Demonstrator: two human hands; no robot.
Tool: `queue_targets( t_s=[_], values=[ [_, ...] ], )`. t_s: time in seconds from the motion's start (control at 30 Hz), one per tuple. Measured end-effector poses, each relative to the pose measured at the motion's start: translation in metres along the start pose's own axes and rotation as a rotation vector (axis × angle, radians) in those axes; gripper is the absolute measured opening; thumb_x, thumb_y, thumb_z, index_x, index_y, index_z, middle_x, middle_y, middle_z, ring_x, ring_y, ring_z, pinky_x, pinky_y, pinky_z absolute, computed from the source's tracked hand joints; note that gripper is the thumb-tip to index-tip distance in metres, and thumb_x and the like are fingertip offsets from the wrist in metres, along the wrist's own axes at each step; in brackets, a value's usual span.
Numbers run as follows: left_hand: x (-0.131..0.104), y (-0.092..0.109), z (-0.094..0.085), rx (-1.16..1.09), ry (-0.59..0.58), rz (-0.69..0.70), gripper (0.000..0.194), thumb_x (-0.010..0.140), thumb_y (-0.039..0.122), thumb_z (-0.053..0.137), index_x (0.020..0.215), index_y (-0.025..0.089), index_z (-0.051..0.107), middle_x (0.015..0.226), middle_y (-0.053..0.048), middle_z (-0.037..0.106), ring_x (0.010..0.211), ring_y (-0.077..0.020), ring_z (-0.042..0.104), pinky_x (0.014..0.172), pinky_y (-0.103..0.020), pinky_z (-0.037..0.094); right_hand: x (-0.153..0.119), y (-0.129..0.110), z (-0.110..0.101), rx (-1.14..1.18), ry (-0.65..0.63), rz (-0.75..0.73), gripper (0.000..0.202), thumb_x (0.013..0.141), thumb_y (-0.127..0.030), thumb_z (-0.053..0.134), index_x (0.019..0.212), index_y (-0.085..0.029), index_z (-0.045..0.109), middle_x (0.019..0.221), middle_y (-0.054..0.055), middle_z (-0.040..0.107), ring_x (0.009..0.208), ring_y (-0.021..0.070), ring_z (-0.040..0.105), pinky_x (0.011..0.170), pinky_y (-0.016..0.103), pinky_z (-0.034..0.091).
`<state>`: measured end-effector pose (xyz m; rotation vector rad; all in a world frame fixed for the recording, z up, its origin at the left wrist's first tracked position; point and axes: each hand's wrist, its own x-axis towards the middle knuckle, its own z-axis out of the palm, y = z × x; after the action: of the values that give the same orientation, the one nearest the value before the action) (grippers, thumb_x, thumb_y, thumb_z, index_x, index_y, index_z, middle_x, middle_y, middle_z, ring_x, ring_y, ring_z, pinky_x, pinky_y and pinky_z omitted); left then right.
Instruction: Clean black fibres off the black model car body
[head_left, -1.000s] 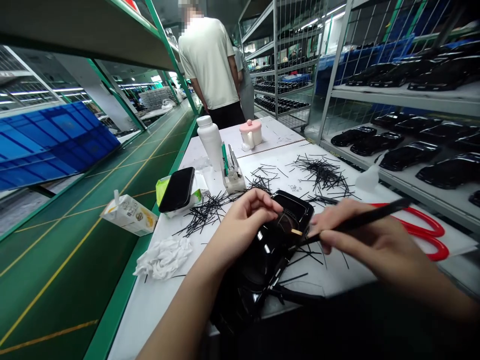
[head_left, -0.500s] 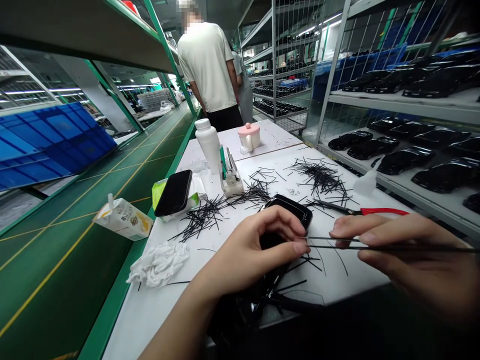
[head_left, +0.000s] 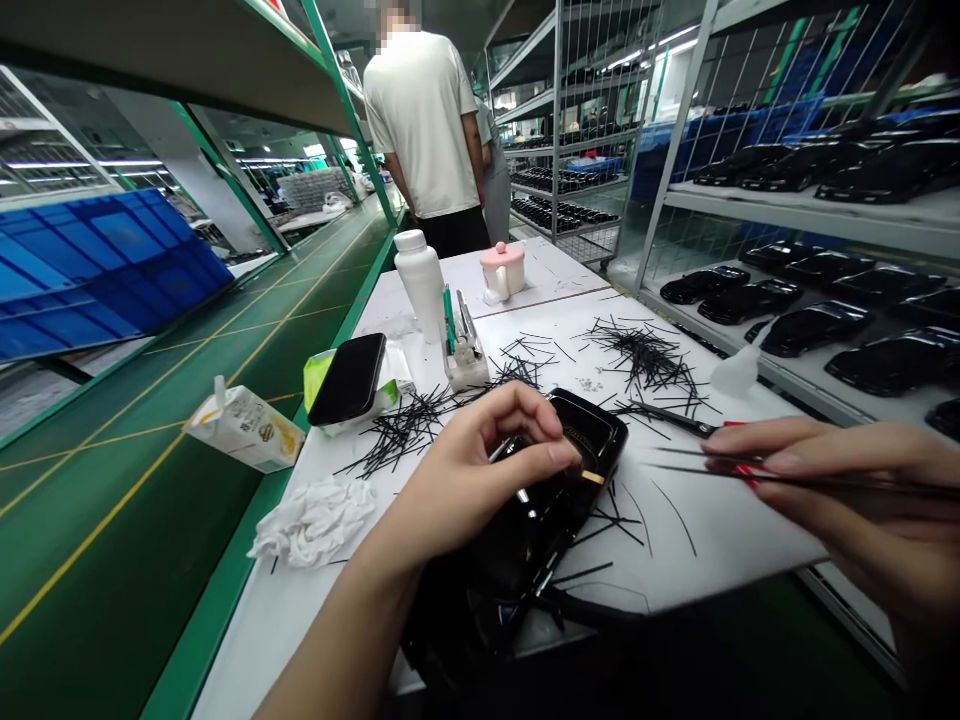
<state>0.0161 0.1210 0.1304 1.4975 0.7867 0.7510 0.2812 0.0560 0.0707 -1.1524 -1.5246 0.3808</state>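
My right hand holds a pair of dark tweezers, tips apart and pointing left, with nothing visible between them. My left hand is curled over a glossy black model car body, thumb and fingertips brought together. Whatever they pinch, if anything, is too small to make out. A small tan strip shows on the car body just beside the left fingertips. Behind the right fingers lie pliers with red handles, partly covered. Short black strips are scattered beside the car.
Piles of black strips lie across the white table. Around them are a tool holder, white bottle, pink-lidded cup, phone, drink carton, crumpled tissue and dropper bottle. Racks of car bodies stand right; a person stands ahead.
The tweezers have drawn back to the right, away from my left fingertips. My left hand has shifted slightly left and up, and the tan strip has come into view.
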Motion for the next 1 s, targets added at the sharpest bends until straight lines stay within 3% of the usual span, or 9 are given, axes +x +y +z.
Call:
queue_targets(
  t_s=[0.23, 0.3, 0.4, 0.5, 0.6, 0.7, 0.77, 0.87, 1.0],
  values=[
    [0.000, 0.002, -0.010, 0.040, 0.083, 0.037, 0.006, 0.089, 0.025, 0.061, 0.089, 0.020, 0.056, 0.078, 0.002, 0.059, 0.078, -0.0130, 0.056, 0.075, -0.025, 0.041, 0.016, 0.055, -0.004, -0.555, -0.533, -0.256, 0.035, 0.090, -0.012, 0.043, 0.112, -0.027, 0.065, 0.132, 0.010, 0.064, 0.100, 0.0270, 0.071, 0.071, 0.034, 0.060],
    [-0.003, 0.004, -0.022, 0.182, 0.114, 0.012, 0.006, 0.090, 0.026, 0.055, 0.091, 0.021, 0.058, 0.073, 0.002, 0.056, 0.073, -0.0144, 0.054, 0.072, -0.027, 0.040, 0.025, 0.059, -0.007, -0.614, -0.706, -0.304, 0.045, 0.086, -0.006, 0.041, 0.120, -0.026, 0.064, 0.135, 0.011, 0.062, 0.101, 0.0267, 0.072, 0.071, 0.033, 0.061],
    [-0.008, 0.002, -0.041, 0.598, 0.176, -0.107, 0.018, 0.091, 0.027, 0.045, 0.095, 0.022, 0.061, 0.072, 0.001, 0.057, 0.069, -0.0173, 0.054, 0.066, -0.028, 0.039, 0.054, 0.040, -0.001, -0.593, -0.886, -0.370, 0.052, 0.084, -0.001, 0.037, 0.120, -0.025, 0.066, 0.130, 0.011, 0.067, 0.106, 0.0266, 0.070, 0.081, 0.035, 0.059],
    [-0.008, -0.006, -0.051, 1.005, 0.243, -0.250, 0.025, 0.089, 0.023, 0.039, 0.095, 0.024, 0.064, 0.085, -0.002, 0.068, 0.081, -0.0220, 0.062, 0.071, -0.031, 0.044, 0.102, 0.006, 0.037, -0.509, -0.805, -0.353, 0.033, 0.090, -0.011, 0.042, 0.105, -0.022, 0.069, 0.107, 0.011, 0.074, 0.089, 0.0265, 0.071, 0.075, 0.040, 0.055],
    [-0.005, -0.014, -0.052, 1.173, 0.261, -0.333, 0.025, 0.086, 0.019, 0.041, 0.093, 0.021, 0.065, 0.095, -0.009, 0.073, 0.092, -0.0306, 0.066, 0.078, -0.039, 0.047, 0.150, -0.017, 0.106, -0.346, -0.651, -0.181, 0.015, 0.091, -0.023, 0.057, 0.102, -0.018, 0.064, 0.091, 0.009, 0.072, 0.078, 0.0225, 0.066, 0.070, 0.036, 0.051],
    [-0.004, -0.019, -0.051, 1.266, 0.264, -0.357, 0.027, 0.084, 0.016, 0.041, 0.095, 0.019, 0.066, 0.095, -0.013, 0.074, 0.093, -0.0349, 0.068, 0.079, -0.044, 0.049, 0.182, -0.018, 0.174, -0.243, -0.635, -0.118, 0.023, 0.088, -0.028, 0.067, 0.107, -0.016, 0.062, 0.092, 0.005, 0.070, 0.074, 0.0160, 0.064, 0.066, 0.029, 0.052],
    [-0.006, -0.020, -0.050, 1.304, 0.259, -0.343, 0.029, 0.085, 0.015, 0.041, 0.100, 0.020, 0.065, 0.100, -0.012, 0.075, 0.098, -0.0331, 0.069, 0.081, -0.043, 0.051, 0.192, -0.011, 0.203, -0.191, -0.630, -0.077, 0.018, 0.091, -0.031, 0.066, 0.099, -0.014, 0.064, 0.087, 0.002, 0.068, 0.071, 0.0135, 0.063, 0.065, 0.029, 0.053],
    [-0.008, -0.021, -0.048, 1.332, 0.247, -0.320, 0.027, 0.087, 0.019, 0.042, 0.102, 0.020, 0.065, 0.105, -0.010, 0.074, 0.102, -0.0320, 0.069, 0.084, -0.043, 0.052, 0.193, 0.002, 0.219, -0.108, -0.587, -0.048, 0.020, 0.095, -0.033, 0.062, 0.094, -0.014, 0.064, 0.085, 0.000, 0.066, 0.070, 0.0123, 0.063, 0.065, 0.029, 0.055],
    [-0.008, -0.019, -0.043, 1.336, 0.227, -0.295, 0.027, 0.091, 0.023, 0.041, 0.101, 0.018, 0.065, 0.102, -0.011, 0.075, 0.099, -0.0331, 0.070, 0.083, -0.045, 0.053, 0.190, 0.012, 0.212, 0.022, -0.508, -0.021, 0.020, 0.092, -0.030, 0.065, 0.082, -0.014, 0.061, 0.074, -0.003, 0.063, 0.061, 0.0101, 0.059, 0.058, 0.025, 0.050]
  ],
)
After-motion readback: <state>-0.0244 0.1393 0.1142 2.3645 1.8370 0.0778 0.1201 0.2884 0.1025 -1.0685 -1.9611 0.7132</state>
